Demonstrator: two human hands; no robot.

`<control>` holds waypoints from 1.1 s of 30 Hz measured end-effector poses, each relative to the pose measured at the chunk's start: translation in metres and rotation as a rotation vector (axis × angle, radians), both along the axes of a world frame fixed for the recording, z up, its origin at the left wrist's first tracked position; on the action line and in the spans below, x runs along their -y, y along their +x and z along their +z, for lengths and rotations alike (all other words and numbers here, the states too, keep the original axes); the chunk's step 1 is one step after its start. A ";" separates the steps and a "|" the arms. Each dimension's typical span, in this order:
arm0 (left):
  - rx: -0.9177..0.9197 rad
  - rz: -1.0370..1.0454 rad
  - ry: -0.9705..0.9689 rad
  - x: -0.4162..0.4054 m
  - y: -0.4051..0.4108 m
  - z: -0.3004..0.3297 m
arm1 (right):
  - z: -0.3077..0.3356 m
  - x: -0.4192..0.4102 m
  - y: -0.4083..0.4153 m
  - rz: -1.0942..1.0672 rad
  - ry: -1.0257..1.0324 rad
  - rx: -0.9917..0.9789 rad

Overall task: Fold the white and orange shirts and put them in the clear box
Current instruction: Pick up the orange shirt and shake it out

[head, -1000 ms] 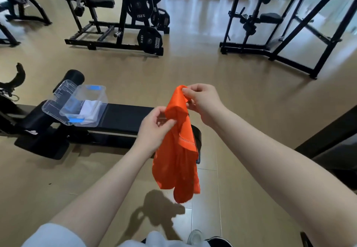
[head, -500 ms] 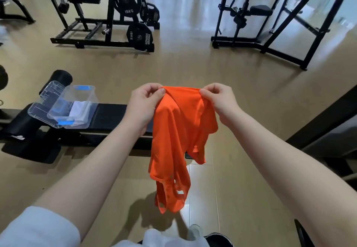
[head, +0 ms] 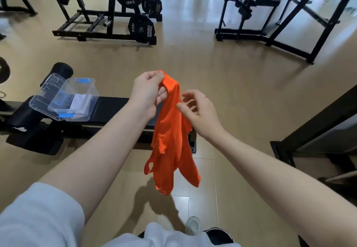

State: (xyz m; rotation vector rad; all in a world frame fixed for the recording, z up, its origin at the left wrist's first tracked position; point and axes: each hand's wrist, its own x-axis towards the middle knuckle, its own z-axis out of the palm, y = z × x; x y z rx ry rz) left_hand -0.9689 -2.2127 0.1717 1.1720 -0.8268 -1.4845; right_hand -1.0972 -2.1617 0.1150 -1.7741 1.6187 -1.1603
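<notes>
Orange shirt (head: 170, 131) at frame centre: thin, smooth synthetic knit with a faint sheen, bunched into a long limp drape, hems and a strap loop dangling at the bottom above the floor. Pinched at its top edge by the left hand (head: 147, 94), fingers (head: 154, 77) curled tight on a fold of cloth. Right hand (head: 201, 109) just beside the drape at mid right, fingers spread and loosely bent, thumb tip at the fabric's edge; contact hard to tell.

Left of centre, a clear box (head: 77, 100) of hard transparent plastic with blue latches, resting on the worktop (head: 110, 107), a black padded bench with matte vinyl skin. Inside the box, folded white shirt (head: 81, 103), soft and flat. Clear ribbed lid (head: 43, 92) lying against the box's left side.

Upper frame: black steel rack (head: 87, 28) carrying round weight plates (head: 142, 29), marked "15KG" in white; other lettering too skewed to read surely. Pale glossy wood-look floor (head: 212, 69) throughout.
</notes>
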 end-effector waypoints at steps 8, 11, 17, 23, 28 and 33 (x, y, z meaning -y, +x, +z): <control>-0.138 0.171 -0.141 -0.002 -0.006 0.013 | -0.040 0.004 0.011 -0.148 0.271 0.043; -0.113 0.235 -0.196 0.005 0.006 0.005 | -0.038 0.011 -0.002 -0.067 0.333 0.183; 0.113 0.039 0.024 0.000 0.008 -0.058 | -0.008 0.033 -0.016 -0.020 0.338 0.429; 0.601 -0.229 -0.226 -0.039 -0.015 -0.093 | 0.005 0.047 -0.018 0.044 0.494 0.534; 0.759 -0.153 -0.236 -0.039 -0.027 -0.093 | 0.008 0.051 -0.022 0.131 0.542 0.450; 0.335 -0.001 0.030 -0.025 -0.036 -0.077 | -0.020 0.035 -0.035 0.167 0.423 0.344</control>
